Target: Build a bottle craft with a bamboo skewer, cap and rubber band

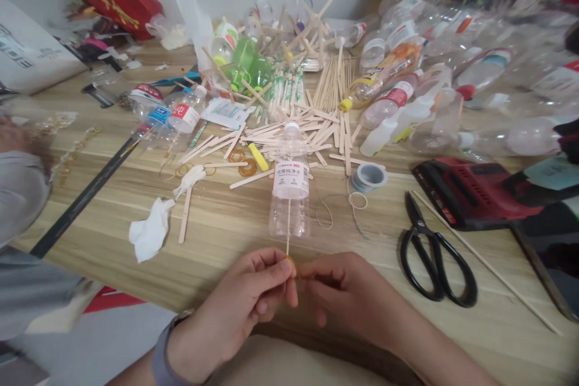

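A clear plastic bottle (pixel 290 181) with a pink-and-white label and white cap lies on the wooden table (pixel 217 223), base towards me. A thin wooden skewer (pixel 288 223) runs out of its base. My left hand (pixel 246 304) pinches the skewer's near end between thumb and forefinger. My right hand (pixel 344 292) meets it from the right, fingers closed in a pinch at the same spot, where a small yellowish bit shows; a rubber band, perhaps, but too small to tell.
Black scissors (pixel 434 259) and a red power tool (pixel 470 193) lie to the right, with a long skewer (pixel 488 262) beside them. A wire spool (pixel 368 178), crumpled tissue (pixel 151 232), several craft sticks (pixel 312 126) and empty bottles (pixel 407 72) crowd the back. Another person's sleeve (pixel 20 193) is at the left.
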{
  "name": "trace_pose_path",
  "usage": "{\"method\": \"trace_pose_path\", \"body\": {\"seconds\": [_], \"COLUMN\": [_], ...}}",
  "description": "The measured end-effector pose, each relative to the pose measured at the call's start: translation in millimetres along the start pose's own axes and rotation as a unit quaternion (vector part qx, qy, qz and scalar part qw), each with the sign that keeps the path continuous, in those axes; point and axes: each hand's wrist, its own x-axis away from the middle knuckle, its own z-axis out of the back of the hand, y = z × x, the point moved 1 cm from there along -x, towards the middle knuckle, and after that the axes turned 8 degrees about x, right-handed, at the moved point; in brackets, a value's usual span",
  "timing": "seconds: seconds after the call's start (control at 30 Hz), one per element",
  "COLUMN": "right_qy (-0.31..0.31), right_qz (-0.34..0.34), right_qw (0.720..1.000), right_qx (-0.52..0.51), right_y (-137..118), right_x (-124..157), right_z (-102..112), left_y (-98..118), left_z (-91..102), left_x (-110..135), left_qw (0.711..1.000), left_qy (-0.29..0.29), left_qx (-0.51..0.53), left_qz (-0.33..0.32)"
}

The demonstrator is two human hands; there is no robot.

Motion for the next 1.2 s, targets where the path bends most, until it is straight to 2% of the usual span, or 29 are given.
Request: {"method": "trace_pose_path", "body": {"seconds": [0.1,0.17,0.23,0.3,0.4,0.57,0.67,0.73,0.87,0.93,1.0,1.07,1.13,1.2], "right_qy": [-0.041,-0.068,-0.068,-0.042,-0.009,0.091,0.125,0.134,0.143,0.141,0.132,0.117,0.106,0.102], "right_qz": [0.01,0.033,0.07,0.075,0.023,-0.058,-0.073,-0.071,-0.059,-0.049,-0.038,-0.026,-0.014,-0.009], "right_qw": [0.995,0.982,0.971,0.976,0.988,0.973,0.967,0.966,0.965,0.965,0.964,0.96,0.955,0.953], "right_qx": [-0.09,-0.174,-0.219,-0.198,-0.155,-0.206,-0.21,-0.209,-0.214,-0.214,-0.226,-0.253,-0.275,-0.284], "right_y": [-1.5,-2.7,-2.1,1.1,6.2,5.3,3.7,3.5,3.5,3.4,3.3,3.1,3.0,3.2], "right_x": [-3.6,-5.8,-7.3,-8.1,-8.9,-9.9,-10.2,-10.5,-10.7,-10.6,-10.4,-10.2,-10.0,-9.7], "right_z": [-2.4,-4.4,-6.6,-9.4,-14.2,-18.9,-19.4,-18.9,-17.1,-17.2,-18.4,-20.4,-22.1,-23.3], "left_y": [-1.5,-2.8,-4.8,-7.6,-11.2,-9.4,-8.8,-10.6,-14.9,-14.5,-11.6,-6.8,-0.8,5.6], "left_z": [1.5,2.4,3.3,4.1,3.6,-2.4,-5.1,-4.2,1.4,4.4,7.3,9.6,10.6,10.8], "left_x": [-1.3,-2.3,-3.2,-3.6,-1.7,5.0,7.8,10.1,17.3,20.0,20.6,19.1,15.9,11.6], "left_qw": [1.0,0.999,0.998,0.994,0.977,0.915,0.886,0.875,0.853,0.855,0.88,0.901,0.895,0.872], "left_qy": [0.018,0.031,0.041,0.044,0.03,0.041,0.015,0.004,0.026,0.049,0.078,0.107,0.119,0.127], "left_qx": [-0.003,-0.015,-0.047,-0.098,-0.196,-0.366,-0.412,-0.433,-0.496,-0.498,-0.45,-0.393,-0.386,-0.419], "left_qz": [0.0,-0.002,-0.012,-0.032,-0.075,-0.164,-0.213,-0.216,-0.163,-0.136,-0.129,-0.15,-0.188,-0.218]}}
